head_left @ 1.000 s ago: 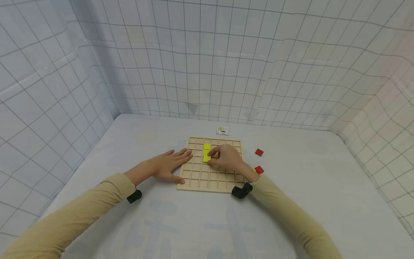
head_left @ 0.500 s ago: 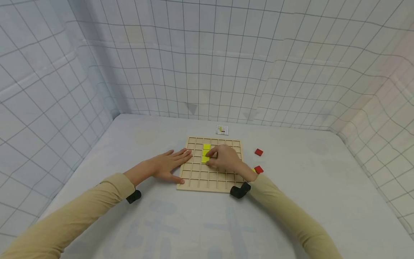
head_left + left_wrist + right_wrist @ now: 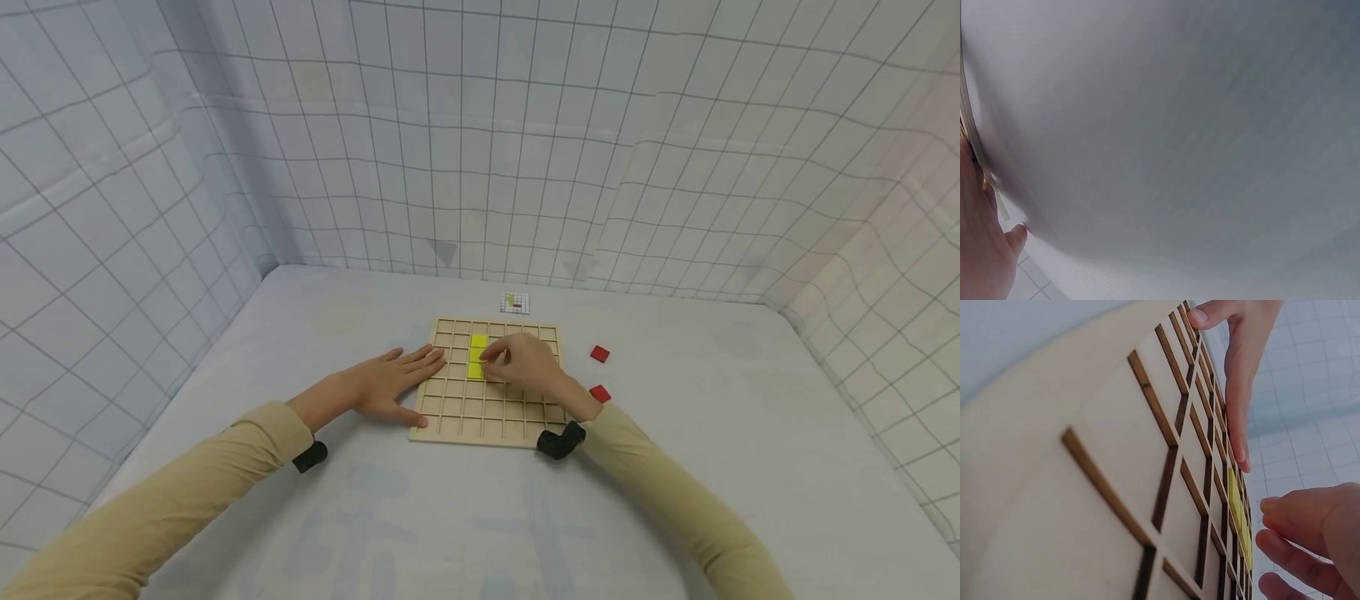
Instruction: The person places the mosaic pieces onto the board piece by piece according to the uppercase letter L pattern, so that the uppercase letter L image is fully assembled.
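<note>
Centrally, three bright yellow square tiles (image 3: pixel 476 356) sit in a column within the pale wooden gridded board (image 3: pixel 472 408), towards its far side. Just beside them is the right hand (image 3: pixel 527 365), thumb and fingers loosely bent and parted, with nothing visible between them. The left hand (image 3: pixel 390 385) lies with fingers spread, its fingertips resting on the board's left edge, gripping nothing. Beyond the board lies a small white gridded card (image 3: pixel 515 302); to the right, two red square tiles (image 3: pixel 600 354) lie apart on the white cloth (image 3: pixel 750 400).
</note>
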The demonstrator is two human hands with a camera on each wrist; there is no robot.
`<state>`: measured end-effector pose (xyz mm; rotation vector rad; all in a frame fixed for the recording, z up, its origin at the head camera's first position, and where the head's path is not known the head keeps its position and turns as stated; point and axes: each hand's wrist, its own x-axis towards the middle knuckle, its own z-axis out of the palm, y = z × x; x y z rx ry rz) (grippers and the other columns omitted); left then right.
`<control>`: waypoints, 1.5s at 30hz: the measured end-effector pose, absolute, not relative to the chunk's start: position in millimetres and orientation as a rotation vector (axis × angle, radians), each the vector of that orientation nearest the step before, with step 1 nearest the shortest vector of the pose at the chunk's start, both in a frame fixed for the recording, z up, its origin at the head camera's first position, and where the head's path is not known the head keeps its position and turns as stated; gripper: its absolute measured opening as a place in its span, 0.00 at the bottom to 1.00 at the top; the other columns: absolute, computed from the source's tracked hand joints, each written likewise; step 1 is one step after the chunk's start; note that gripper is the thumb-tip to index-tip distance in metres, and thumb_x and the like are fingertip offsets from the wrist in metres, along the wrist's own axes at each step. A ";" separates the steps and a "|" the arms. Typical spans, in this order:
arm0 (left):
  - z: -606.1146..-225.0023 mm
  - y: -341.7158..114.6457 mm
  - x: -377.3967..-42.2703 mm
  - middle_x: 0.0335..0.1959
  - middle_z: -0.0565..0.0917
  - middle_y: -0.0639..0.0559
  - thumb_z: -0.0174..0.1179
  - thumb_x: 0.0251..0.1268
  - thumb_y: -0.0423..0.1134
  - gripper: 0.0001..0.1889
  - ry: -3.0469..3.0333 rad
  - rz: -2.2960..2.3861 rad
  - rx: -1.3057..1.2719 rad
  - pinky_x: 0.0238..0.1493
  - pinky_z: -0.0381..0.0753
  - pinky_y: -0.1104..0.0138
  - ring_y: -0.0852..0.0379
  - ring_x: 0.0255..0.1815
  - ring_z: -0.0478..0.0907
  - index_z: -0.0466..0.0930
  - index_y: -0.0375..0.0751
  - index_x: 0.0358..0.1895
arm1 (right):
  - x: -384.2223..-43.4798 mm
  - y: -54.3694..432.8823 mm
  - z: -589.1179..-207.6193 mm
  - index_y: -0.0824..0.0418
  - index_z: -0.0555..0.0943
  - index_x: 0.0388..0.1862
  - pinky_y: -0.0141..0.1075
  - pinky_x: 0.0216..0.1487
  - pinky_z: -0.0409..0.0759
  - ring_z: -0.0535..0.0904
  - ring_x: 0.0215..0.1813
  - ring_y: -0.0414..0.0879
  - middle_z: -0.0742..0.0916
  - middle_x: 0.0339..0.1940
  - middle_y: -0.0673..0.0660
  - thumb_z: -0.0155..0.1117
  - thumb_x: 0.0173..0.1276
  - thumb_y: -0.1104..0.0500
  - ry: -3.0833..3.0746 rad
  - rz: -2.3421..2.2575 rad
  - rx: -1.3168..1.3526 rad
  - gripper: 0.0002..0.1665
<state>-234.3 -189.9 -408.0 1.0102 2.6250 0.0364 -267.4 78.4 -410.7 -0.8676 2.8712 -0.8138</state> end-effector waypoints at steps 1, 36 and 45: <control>-407.7 -189.7 -234.3 0.80 0.39 0.49 0.48 0.59 0.74 0.54 2.626 0.033 1.010 0.76 0.41 0.43 0.48 0.81 0.36 0.39 0.44 0.78 | -267.6 79.7 -409.6 0.52 0.88 0.39 0.27 0.27 0.73 0.77 0.30 0.37 0.89 0.35 0.47 0.68 0.63 0.52 2.884 -0.818 -0.875 0.09; -406.1 -188.9 -228.1 0.80 0.40 0.48 0.49 0.59 0.73 0.54 2.618 0.044 1.003 0.76 0.42 0.43 0.47 0.80 0.38 0.40 0.44 0.78 | -243.8 204.2 -396.6 0.52 0.88 0.43 0.37 0.42 0.76 0.77 0.42 0.43 0.87 0.37 0.46 0.72 0.59 0.49 2.946 -0.689 -0.897 0.15; -405.3 -190.3 -230.1 0.80 0.41 0.48 0.48 0.59 0.73 0.53 2.632 0.027 1.029 0.76 0.43 0.43 0.46 0.80 0.39 0.40 0.43 0.78 | -234.3 222.3 -405.6 0.52 0.88 0.43 0.39 0.46 0.76 0.75 0.45 0.43 0.89 0.40 0.45 0.76 0.52 0.46 2.929 -0.578 -0.920 0.20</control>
